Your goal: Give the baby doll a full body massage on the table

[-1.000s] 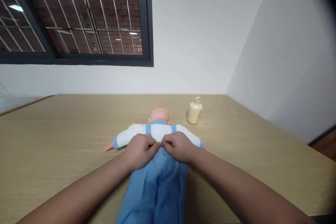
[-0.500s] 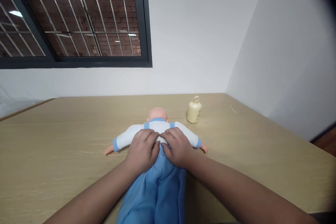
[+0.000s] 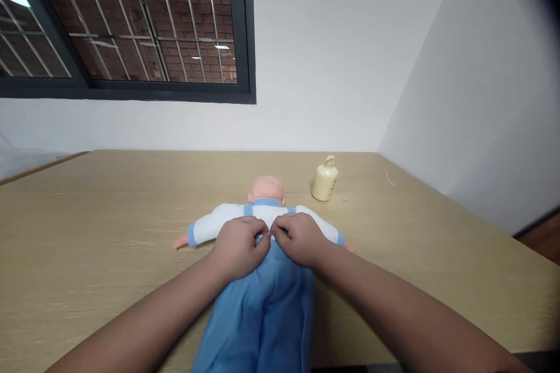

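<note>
A doll (image 3: 262, 309) lies stretched out on the table with its bald head (image 3: 267, 187) pointing away from me; its face does not show. It wears a white top (image 3: 221, 220) with light blue cuffs and collar, blue straps and blue trousers (image 3: 266, 326). At the middle of the doll's waist, my left hand (image 3: 243, 247) and my right hand (image 3: 300, 239) nearly meet. Fingertips and thumbs of both hands are pinched together on the clothing at the top edge of the trousers. The exact bit of cloth between them is hidden.
A cream pump bottle (image 3: 325, 180) stands behind the doll, to the right. The wooden table (image 3: 109, 256) reaches back to a white wall and a dark-framed barred window (image 3: 170, 90). A thin pale strand (image 3: 390, 180) lies near the right wall.
Both hands have closed from flatter fingers into tighter pinches at the doll's waist. The doll's arm on the right has shifted slightly outward, and the view has tilted a little.
</note>
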Motion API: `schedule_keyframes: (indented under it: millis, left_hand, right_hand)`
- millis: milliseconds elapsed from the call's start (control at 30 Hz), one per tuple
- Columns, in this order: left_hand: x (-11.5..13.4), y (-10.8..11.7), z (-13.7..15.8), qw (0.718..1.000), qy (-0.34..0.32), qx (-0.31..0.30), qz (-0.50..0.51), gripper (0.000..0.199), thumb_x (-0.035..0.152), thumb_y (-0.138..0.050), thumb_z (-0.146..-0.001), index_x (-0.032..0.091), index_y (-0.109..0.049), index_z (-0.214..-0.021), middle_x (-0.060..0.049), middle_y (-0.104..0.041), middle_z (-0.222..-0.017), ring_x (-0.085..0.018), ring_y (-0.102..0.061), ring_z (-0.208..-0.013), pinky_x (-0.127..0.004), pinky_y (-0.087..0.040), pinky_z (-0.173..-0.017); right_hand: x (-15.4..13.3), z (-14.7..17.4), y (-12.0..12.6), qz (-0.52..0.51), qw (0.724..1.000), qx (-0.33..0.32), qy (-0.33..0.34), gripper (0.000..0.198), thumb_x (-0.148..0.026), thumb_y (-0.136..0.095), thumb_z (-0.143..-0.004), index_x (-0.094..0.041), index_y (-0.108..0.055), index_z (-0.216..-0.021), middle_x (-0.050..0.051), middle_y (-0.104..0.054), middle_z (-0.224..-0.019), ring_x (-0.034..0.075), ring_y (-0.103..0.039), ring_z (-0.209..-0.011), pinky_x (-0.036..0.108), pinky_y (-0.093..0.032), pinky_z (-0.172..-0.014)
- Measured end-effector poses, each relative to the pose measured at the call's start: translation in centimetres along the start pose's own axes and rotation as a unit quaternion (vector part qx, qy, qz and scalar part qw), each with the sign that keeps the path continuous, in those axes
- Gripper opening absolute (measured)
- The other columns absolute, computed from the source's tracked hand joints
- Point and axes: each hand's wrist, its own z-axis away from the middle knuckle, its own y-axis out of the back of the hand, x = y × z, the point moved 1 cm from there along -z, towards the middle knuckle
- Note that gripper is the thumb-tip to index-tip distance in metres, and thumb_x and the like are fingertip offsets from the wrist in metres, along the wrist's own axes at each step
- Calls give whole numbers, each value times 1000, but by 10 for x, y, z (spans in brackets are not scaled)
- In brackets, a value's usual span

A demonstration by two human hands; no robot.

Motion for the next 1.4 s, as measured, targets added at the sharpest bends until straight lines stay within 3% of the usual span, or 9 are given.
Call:
schedule_keyframes:
  millis: [200,333,433,600,800,967,1167,1267,1400]
  left_hand:
    - [1,-2,4,997,-56,44,-21,22,29,-48,-93,19,-60,-77,-5,-60,-75,-23,-56,-77,-35,-43,-71]
    - [2,-4,9,989,-98,105,-44,22,27,-48,-93,15,-65,-102,-11,-62,-98,-28,-55,-95,-44,-44,-88]
    - [2,-4,10,987,-101,112,-56,30,27,-49,-93,14,-63,-115,-13,-61,-109,-30,-54,-102,-47,-43,-94]
    - [0,-3,4,996,-57,57,-36,27,29,-51,-91,17,-66,-111,-9,-65,-100,-28,-59,-96,-43,-47,-87]
    - [-5,-1,-4,1000,-22,3,-8,19,34,-54,-90,24,-71,-94,-4,-66,-89,-25,-62,-89,-39,-48,-77]
    - [-8,-3,2,996,-64,54,-4,24,31,-51,-92,21,-68,-106,-7,-63,-96,-26,-57,-94,-43,-46,-86]
    - [-8,-7,7,989,-74,119,-51,40,33,-52,-92,13,-60,-125,-14,-58,-118,-31,-52,-112,-49,-41,-100]
    - [-8,-8,5,991,-64,107,-44,42,34,-52,-92,11,-59,-127,-15,-58,-119,-31,-52,-113,-47,-43,-100]
    - [-10,-6,-1,998,-36,58,-18,38,36,-53,-92,17,-63,-123,-11,-63,-114,-29,-57,-108,-45,-46,-96]
  right_hand:
    - [-3,4,-8,14,997,74,19,13,-23,-51,-91,-20,-60,-83,2,-64,-79,18,-56,-76,30,-39,-70]
    - [-5,7,-11,31,987,138,76,17,-25,-49,-92,-17,-64,-93,8,-62,-90,23,-55,-88,37,-43,-82]
    - [-5,9,-12,46,982,163,80,26,-27,-50,-91,-14,-64,-109,12,-61,-102,27,-53,-97,42,-43,-89]
    - [-2,5,-12,68,988,118,79,25,-26,-48,-93,-14,-66,-107,11,-64,-98,26,-56,-96,40,-43,-89]
    - [1,0,-8,75,995,52,40,21,-26,-49,-94,-20,-68,-88,4,-67,-84,20,-60,-81,33,-43,-74]
    - [1,2,-9,52,992,96,69,19,-28,-50,-93,-17,-66,-97,8,-66,-92,23,-58,-90,37,-45,-84]
    - [1,6,-10,59,981,163,93,39,-31,-52,-92,-11,-61,-124,15,-62,-113,29,-53,-103,46,-44,-96]
    - [2,6,-10,69,979,164,95,43,-31,-52,-91,-9,-59,-128,16,-60,-118,30,-51,-108,47,-43,-100]
    - [5,4,-11,59,985,137,90,34,-30,-51,-92,-14,-63,-120,13,-65,-112,28,-56,-105,44,-44,-98]
